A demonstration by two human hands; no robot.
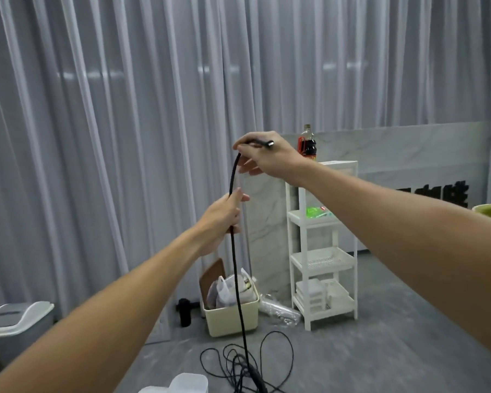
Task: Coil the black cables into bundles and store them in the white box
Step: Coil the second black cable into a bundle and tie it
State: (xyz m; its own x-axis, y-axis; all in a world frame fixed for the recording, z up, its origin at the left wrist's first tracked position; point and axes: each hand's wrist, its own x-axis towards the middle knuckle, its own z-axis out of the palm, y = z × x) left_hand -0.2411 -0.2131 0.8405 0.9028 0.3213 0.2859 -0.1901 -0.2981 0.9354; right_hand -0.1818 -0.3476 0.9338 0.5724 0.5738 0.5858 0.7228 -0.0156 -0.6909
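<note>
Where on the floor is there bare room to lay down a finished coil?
Bare grey floor lies right of the tangled cables, in front of the white shelf. It is crowded by the cream bin and plastic bag.

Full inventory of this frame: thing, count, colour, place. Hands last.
black cable: 1 held, black, hangs from the hands to a loose tangle on the floor; how many cables are in the tangle is unclear
curtain: 1, grey-white, across the back
shelf rack: 1, white, right of centre on the floor
bottle: 1, dark with red label, on top of the rack
bin: 1, cream, floor centre, bags inside
lidded bin: 1, grey and white, far left
white box: 1, white, bottom edge, only partly visible
left hand: grips the cable lower down
right hand: pinches the cable near its plug end
</note>
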